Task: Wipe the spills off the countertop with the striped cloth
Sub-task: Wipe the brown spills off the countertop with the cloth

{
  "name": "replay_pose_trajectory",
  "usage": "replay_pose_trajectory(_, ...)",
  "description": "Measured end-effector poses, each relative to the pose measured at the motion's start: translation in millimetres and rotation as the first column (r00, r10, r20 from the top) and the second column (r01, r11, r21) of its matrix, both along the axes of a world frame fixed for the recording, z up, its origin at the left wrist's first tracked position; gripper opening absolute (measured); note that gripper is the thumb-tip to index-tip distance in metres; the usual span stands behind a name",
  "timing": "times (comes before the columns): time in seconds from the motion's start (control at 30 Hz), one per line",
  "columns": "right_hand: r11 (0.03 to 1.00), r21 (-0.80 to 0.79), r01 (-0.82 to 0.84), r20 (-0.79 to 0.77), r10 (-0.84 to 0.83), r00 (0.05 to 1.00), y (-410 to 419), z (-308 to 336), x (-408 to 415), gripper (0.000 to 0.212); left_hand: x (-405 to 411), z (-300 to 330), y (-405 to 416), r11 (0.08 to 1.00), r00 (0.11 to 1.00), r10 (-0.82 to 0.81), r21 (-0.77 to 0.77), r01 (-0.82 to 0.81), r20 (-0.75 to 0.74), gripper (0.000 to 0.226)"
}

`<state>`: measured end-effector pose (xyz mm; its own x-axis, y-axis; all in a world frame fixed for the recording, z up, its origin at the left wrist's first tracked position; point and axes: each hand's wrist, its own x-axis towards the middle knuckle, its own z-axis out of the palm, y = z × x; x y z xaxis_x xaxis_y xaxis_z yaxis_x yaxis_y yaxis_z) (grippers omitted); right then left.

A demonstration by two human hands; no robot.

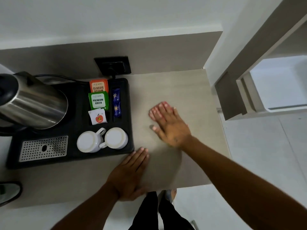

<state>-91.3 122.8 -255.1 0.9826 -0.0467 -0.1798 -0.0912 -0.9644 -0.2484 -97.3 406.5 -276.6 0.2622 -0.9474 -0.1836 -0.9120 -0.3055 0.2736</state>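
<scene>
Two bare forearms reach in from the lower edge over a beige bench [182, 87]. Left hand [128, 173] lies flat and open, palm down, at the bench's near edge, its fingertips just beside the near right corner of a black tray [79, 156]. Right hand [167, 124] is spread flat too, palm down, farther in on the bare stretch of bench to the right of the tray; it is blurred, and only a faint yellowish edge shows beneath the wrist, so I cannot tell whether the striped cloth lies under it. No spill can be made out on the surface.

On the tray stand one steel kettle [31, 103] at the left, one perforated metal drip plate [43, 148] at the front, and two white cups [102, 140] turned upside down, touching each other. Behind the cups are three sachets: one orange [98, 85], one green [98, 100], one white [97, 116]. One blue stick packet [116, 103] lies in the slot just right of them. One black wall socket [113, 65] sits behind the tray.
</scene>
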Motion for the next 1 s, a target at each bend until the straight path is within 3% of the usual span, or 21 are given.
replay_pose_trajectory(0.1,0.997,-0.01,-0.075,-0.015,0.075,0.997,-5,-5,-70,0.071,0,-2,-1,1.0,1.0,0.002,-0.011,-0.002,0.011,0.102)
replay_pose_trajectory(0.17,1.0,-0.013,0.023,-0.029,-0.023,0.999,-42,-2,-91,0.071,1,-3,0,1.0,1.0,0.003,-0.011,-0.003,0.011,0.103)
replay_pose_trajectory(0.23,0.986,-0.027,0.162,-0.037,-0.163,0.986,-78,3,-73,0.071,2,-4,-1,1.0,1.0,0.012,-0.021,-0.012,0.004,0.103)
replay_pose_trajectory(0.33,0.969,-0.026,0.245,-0.036,-0.246,0.969,-83,5,-17,0.07,2,-3,0,1.0,1.0,0.009,-0.019,-0.009,-0.008,0.105)
replay_pose_trajectory(0.47,0.985,-0.023,0.174,0.053,-0.172,0.984,-13,-2,-8,0.062,-1,-2,0,1.0,1.0,0.01,-0.022,-0.01,0.007,0.103)
replay_pose_trajectory(0.63,0.999,0.04,0.004,0.0,-0.004,1.0,64,-11,-125,0.066,-3,-2,1,0.999,0.999,0.036,0.002,-0.036,0.012,0.103)
replay_pose_trajectory(0.73,0.981,-0.009,0.193,-0.055,-0.193,0.98,19,-10,-169,0.068,-4,-2,2,0.999,0.999,0.032,0.006,-0.032,0.006,0.103)
replay_pose_trajectory(0.87,0.858,-0.013,0.513,-0.043,-0.513,0.857,-45,2,-133,0.072,-3,-5,2,0.999,0.999,0.031,-0.012,-0.031,0.009,0.102)
replay_pose_trajectory(0.93,0.838,-0.011,0.545,-0.042,-0.545,0.837,-38,4,-112,0.072,-3,-4,2,1.0,0.999,0.026,-0.009,-0.026,0.02,0.102)
replay_pose_trajectory(1.0,0.876,-0.009,0.483,-0.039,-0.483,0.875,-7,0,-109,0.071,-3,-4,1,1.0,1.0,0.02,-0.005,-0.02,0.024,0.101)
